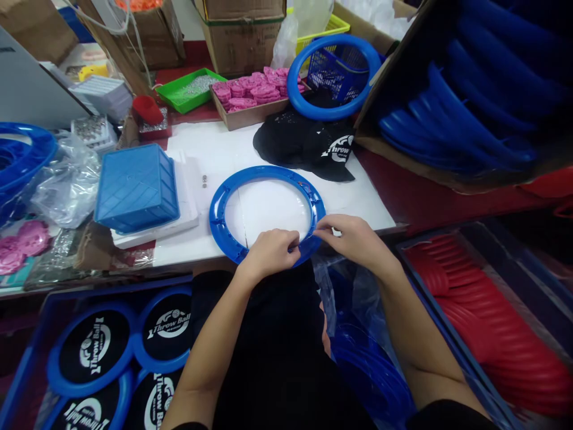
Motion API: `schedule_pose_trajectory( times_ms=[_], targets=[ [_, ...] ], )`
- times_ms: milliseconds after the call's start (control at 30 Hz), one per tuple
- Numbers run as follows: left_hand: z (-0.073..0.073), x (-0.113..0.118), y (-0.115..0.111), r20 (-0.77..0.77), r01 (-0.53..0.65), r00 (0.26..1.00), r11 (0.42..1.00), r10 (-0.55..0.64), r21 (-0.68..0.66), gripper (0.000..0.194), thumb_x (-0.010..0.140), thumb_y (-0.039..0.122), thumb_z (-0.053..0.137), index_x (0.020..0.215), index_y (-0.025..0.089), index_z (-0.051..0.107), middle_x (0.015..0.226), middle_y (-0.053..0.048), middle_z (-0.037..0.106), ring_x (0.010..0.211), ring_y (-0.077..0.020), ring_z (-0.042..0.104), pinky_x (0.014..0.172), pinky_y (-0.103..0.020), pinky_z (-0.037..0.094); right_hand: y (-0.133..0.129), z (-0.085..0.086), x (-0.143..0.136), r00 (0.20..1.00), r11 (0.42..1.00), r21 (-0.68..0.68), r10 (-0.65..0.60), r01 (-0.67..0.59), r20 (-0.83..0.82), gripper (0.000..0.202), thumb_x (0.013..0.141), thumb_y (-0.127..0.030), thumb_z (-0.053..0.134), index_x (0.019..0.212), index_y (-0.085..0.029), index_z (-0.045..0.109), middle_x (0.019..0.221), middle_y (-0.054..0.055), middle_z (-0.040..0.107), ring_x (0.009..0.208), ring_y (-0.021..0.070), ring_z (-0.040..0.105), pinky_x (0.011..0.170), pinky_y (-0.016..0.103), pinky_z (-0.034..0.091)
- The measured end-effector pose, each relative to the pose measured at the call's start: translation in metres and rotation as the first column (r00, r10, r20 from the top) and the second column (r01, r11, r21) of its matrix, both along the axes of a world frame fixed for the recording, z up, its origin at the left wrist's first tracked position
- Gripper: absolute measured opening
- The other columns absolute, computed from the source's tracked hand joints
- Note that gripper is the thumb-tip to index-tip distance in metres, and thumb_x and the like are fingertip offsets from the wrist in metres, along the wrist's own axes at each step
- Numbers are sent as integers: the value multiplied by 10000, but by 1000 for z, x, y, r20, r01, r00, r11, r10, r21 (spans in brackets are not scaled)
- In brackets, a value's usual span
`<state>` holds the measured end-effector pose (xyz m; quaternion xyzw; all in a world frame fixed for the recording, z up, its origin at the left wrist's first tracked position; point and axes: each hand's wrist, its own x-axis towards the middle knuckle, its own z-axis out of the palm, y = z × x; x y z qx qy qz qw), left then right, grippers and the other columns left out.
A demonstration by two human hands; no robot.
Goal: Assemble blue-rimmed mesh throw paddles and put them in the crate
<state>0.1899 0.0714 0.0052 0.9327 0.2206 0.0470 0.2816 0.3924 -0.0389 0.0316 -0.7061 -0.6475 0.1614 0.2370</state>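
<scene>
A blue plastic ring (220,210) lies on the white work surface, its ribbed underside facing up. My left hand (274,251) is closed at the ring's near edge, with the fingers curled over the rim. Close by on the right, my right hand (351,239) is closed in a pinch at the ring's near-right rim. What sits between those fingertips is too small or hidden to make out. Beyond the ring lies a pile of black fabric discs (290,140) with white lettering. Several tiny metal pieces (205,181) rest left of the ring.
An upturned blue bin (136,188) stands at left. Behind are a green tray (188,89), a box of pink pieces (255,92) and another blue ring (293,80). A carton of blue rings (456,113) tilts at upper right. Red rings (487,322) and finished discs (94,346) flank me below.
</scene>
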Motion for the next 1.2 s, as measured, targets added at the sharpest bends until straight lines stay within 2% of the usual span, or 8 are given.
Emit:
schedule_pose_trajectory(
  times_ms=[200,400,600,733,900,967,1100,1200],
  targets=[
    [-3,-1,-1,28,-26,999,1000,26,-15,80,866,245,582,814,231,641,834,-16,741,802,-227,698,638,-305,358,8,-15,-3,993,995,89,27,-37,113,154,964,-313,684,842,-219,671,824,20,664,788,194,603,723,308,406],
    [-2,-1,1,11,-12,1000,999,13,-40,80,881,242,592,847,230,663,877,-18,757,834,-226,706,670,-297,406,0,-29,-11,978,992,122,-48,23,202,182,1007,-326,629,857,-226,657,844,25,724,787,204,652,705,305,392],
    [6,-7,1,8,25,1000,999,-25,-37,108,934,274,568,879,229,649,904,-18,758,846,-222,709,686,-300,440,-7,-31,-22,969,986,-24,-158,165,188,149,997,-321,619,873,-239,602,763,2,706,720,204,656,642,291,335],
    [14,-4,-8,-75,2,997,999,2,51,200,1003,359,517,984,218,656,979,-57,769,864,-255,726,712,-326,484,-5,-25,-30,959,968,-114,-197,223,202,150,988,-324,618,869,-243,577,762,7,708,735,219,660,628,292,295],
    [15,6,-20,-174,-31,983,987,58,157,220,1004,232,448,1068,181,652,1056,-109,766,876,-293,742,745,-374,518,-7,-18,-49,960,958,-184,-181,222,215,122,987,-286,594,873,-244,580,774,15,716,735,217,650,600,306,234],
    [13,3,-20,-170,-21,984,990,45,142,199,993,230,464,1047,190,651,1034,-102,767,886,-297,742,739,-371,514,-9,-17,-49,972,962,-188,-167,198,168,138,986,-300,587,861,-241,585,755,10,696,700,202,622,596,305,245],
    [7,-7,-12,-102,5,995,997,3,79,140,961,235,511,981,225,649,987,-65,767,902,-269,732,718,-328,483,-8,-12,-29,989,979,-202,-34,4,-144,191,977,-390,606,859,-241,630,684,-23,629,627,171,556,609,286,367],
    [4,-11,-8,-77,9,997,999,-6,45,118,940,239,538,953,236,654,975,-55,766,891,-257,724,714,-314,468,-1,-8,-15,989,992,-113,44,-61,-142,179,978,-363,612,876,-231,677,785,13,683,724,191,605,684,310,443]
  ],
)
